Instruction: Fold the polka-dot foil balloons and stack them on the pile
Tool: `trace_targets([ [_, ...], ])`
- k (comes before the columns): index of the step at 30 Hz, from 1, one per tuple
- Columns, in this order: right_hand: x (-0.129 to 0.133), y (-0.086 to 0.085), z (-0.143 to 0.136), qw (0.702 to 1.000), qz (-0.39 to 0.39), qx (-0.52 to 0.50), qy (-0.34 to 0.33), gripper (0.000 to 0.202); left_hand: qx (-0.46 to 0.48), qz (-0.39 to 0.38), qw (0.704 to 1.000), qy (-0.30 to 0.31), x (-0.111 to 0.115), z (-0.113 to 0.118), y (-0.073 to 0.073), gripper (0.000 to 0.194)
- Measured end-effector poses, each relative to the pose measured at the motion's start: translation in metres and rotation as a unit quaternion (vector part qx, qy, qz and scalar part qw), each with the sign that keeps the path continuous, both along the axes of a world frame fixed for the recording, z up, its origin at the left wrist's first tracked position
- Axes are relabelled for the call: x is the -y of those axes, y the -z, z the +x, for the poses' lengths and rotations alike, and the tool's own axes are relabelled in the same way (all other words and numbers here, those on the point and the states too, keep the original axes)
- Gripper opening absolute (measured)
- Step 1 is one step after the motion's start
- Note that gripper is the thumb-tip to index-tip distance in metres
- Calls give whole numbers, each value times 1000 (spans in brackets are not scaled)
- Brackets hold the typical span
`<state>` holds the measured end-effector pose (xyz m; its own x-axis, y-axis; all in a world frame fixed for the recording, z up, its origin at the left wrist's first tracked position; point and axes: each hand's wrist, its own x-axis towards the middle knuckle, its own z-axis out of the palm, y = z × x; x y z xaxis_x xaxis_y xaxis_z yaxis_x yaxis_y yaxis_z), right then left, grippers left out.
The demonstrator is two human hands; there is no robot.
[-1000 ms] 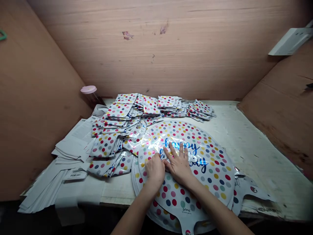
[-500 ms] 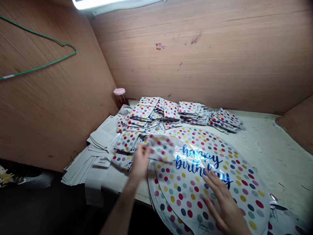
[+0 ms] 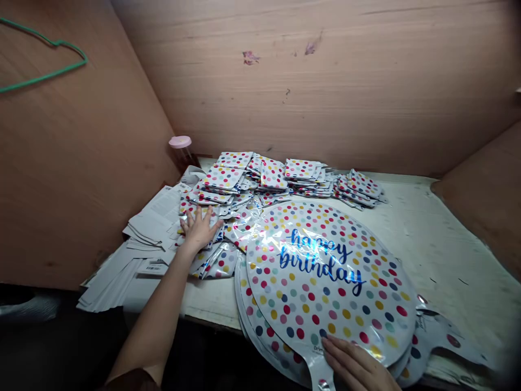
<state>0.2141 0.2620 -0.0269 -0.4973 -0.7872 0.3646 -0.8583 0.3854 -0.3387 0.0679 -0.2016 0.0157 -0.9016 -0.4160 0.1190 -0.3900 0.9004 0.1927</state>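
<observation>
My left hand rests with fingers spread on a pile of folded polka-dot foil balloons at the left of the table. My right hand lies flat near the neck of the top flat foil balloon, fingers stretched out and close together. That balloon is round, white with coloured dots, and reads "happy birthday" in blue. Beneath it, more flat balloons stick out at the lower left and right.
Loose white paper sheets are fanned out at the left edge of the table. A jar with a pink lid stands in the back corner. Wooden panels enclose the table, and a green hanger hangs at left.
My left hand has let go of a folded balloon and moved left onto the pile. My right hand has slid down towards the balloon's neck. The view has shifted slightly.
</observation>
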Motion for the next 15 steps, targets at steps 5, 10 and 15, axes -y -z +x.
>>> trace_targets([
  [5,8,-11,-20,889,-88,419,163,19,-239,0,958,155,-65,48,-15,58],
  [10,10,-30,-47,663,-156,704,202,38,-207,137,790,560,-177,130,6,41],
  [15,18,-37,-58,704,-182,649,226,42,-309,109,796,510,-225,155,55,7],
])
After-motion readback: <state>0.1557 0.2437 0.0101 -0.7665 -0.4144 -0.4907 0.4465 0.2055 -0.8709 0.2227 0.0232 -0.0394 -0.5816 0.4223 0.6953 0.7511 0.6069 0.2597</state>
